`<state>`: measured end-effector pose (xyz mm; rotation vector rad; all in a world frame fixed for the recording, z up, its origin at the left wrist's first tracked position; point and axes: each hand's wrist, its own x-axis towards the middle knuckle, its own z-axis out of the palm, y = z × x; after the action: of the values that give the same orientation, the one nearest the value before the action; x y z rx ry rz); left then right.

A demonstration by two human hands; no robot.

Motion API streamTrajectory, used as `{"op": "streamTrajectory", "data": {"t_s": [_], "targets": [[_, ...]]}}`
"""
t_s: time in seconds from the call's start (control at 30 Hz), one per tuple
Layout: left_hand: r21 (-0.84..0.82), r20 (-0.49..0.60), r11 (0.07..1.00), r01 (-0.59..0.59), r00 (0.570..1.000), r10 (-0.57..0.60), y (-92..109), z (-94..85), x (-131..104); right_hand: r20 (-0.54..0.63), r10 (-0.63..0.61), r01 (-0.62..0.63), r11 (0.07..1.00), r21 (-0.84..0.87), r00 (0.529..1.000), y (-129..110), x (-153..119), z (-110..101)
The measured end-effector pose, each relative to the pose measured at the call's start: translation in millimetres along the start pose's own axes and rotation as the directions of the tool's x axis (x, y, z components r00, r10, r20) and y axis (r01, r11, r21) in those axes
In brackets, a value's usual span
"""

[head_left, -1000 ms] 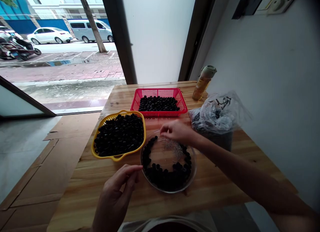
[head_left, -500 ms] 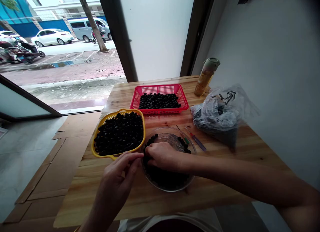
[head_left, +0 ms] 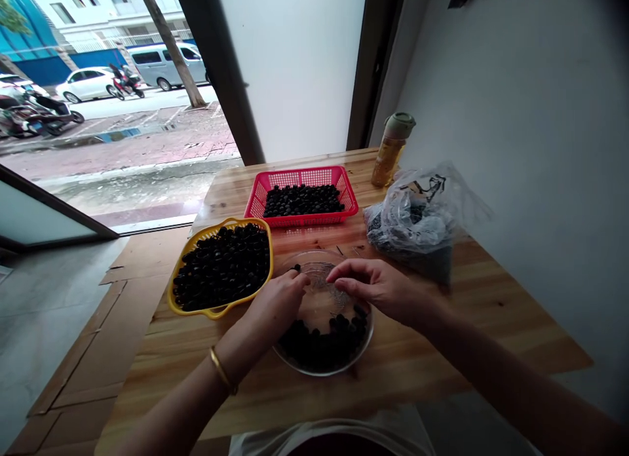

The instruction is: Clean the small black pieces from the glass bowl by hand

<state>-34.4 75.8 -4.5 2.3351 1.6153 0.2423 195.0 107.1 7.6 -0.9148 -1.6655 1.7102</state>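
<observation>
At the dish (head_left: pixel 314 310), your left hand (head_left: pixel 279 305) and right hand (head_left: pixel 381 291) had unclear grips; black pieces (head_left: pixel 324 348) seemed light, best edge-pinched.

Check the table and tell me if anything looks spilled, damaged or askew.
Nothing looks spilled or damaged. Only the yellow basket looks slightly odd: it sits turned at an angle to the red basket, close to the table's left edge. The black pieces in the dish bunch toward its near side.
</observation>
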Motion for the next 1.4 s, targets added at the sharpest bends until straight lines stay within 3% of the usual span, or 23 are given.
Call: {"op": "streamTrajectory", "data": {"t_s": [0.17, 0.3, 0.5, 0.67, 0.73, 0.87, 1.03, 1.3, 1.4], "targets": [[0.038, 0.075, 0.999, -0.01, 0.997, 0.007, 1.3, 7.3, 21.6, -0.103, 0.079, -0.027, 0.903, 0.428, 0.992, 15.3, -32.5, -0.5], [0.041, 0.1, 0.999, -0.002, 0.995, -0.002, -3.2, 8.9, 28.8, -0.077, 0.122, -0.048, 0.785, 0.618, 0.99, 18.3, -50.8, 1.2], [0.061, 0.057, 0.998, 0.01, 0.998, -0.014, 0.1, 14.5, 23.2, -0.123, 0.113, 0.001, 0.736, 0.677, 0.986, 18.4, -54.8, 9.3], [-0.02, -0.098, 1.0, 0.016, 0.995, -0.018, 32.1, -4.5, -9.8, -0.161, 0.083, 0.049, 0.731, 0.681, 0.983, 28.2, -49.4, 19.2], [-0.217, -0.201, 0.976, -0.032, 0.98, -0.012, 48.3, -12.3, -25.1, -0.189, 0.067, 0.085, 0.714, 0.694, 0.98, 31.9, -47.6, 26.0], [-0.593, -0.355, 0.797, -0.115, 0.926, -0.13, 68.5, -12.2, -43.7, -0.22, 0.046, 0.124, 0.707, 0.696, 0.974, 34.6, -45.4, 41.7], [-0.732, -0.374, 0.673, -0.108, 0.889, -0.264, 67.3, -2.2, -49.3, -0.196, 0.061, 0.088, 0.738, 0.669, 0.979, 36.1, -45.6, 54.1], [-0.747, -0.456, 0.637, -0.19, 0.844, -0.283, 69.7, -1.8, -58.4, -0.22, 0.018, 0.143, 0.71, 0.69, 0.975, 37.6, -46.8, 65.0], [-0.734, -0.459, 0.651, -0.192, 0.847, -0.268, 69.1, -2.9, -61.8, -0.224, -0.01, 0.168, 0.694, 0.7, 0.974, 37.7, -46.8, 66.6]]}}
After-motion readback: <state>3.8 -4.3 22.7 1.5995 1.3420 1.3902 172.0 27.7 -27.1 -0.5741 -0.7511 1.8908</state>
